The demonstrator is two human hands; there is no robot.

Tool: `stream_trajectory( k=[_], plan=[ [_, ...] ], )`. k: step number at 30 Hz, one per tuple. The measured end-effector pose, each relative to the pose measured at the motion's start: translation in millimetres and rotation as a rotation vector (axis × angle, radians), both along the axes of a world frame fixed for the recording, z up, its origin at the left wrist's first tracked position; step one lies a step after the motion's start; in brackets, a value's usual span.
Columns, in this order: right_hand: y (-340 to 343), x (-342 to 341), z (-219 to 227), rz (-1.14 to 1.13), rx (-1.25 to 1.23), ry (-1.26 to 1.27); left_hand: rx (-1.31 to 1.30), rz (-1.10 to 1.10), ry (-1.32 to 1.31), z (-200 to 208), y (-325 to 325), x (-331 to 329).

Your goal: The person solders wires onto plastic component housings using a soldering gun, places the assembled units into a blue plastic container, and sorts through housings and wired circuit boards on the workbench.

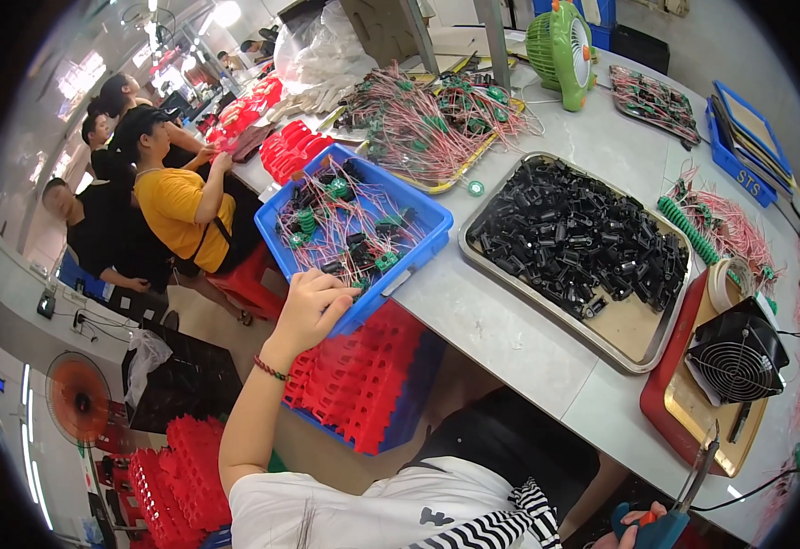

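Left hand [313,306] at boxy plastic bin [432,240]

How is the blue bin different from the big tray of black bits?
The blue bin has tall sides; the tray is shallower. The bin holds a jumble of wired green pieces, while the tray holds black plastic parts. The left hand is at the bin, but no hand is at the tray. Both are open-topped and roughly rectangular.
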State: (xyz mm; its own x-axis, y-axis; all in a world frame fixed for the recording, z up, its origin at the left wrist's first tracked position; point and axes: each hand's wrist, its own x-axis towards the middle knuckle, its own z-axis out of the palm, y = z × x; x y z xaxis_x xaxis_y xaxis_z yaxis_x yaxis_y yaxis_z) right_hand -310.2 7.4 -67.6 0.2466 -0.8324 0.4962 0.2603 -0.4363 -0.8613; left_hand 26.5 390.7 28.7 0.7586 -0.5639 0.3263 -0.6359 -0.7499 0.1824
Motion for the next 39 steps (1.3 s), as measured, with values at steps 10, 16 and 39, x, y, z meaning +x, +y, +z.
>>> stream_trajectory(
  k=[10,16,39],
  plan=[
    [-5.0,-23.0,-8.6,0.098,0.188,0.049,-0.429,-0.188,-0.254,57.8,-71.9,25.1],
    [-2.1,4.1,12.3,0.048,0.087,0.054,-0.376,-0.557,0.078,55.7,-220.0,37.5],
    [-11.7,-47.7,-17.1,0.027,0.135,0.077,-0.04,-0.778,0.215,23.9,-425.2,86.5]
  ],
)
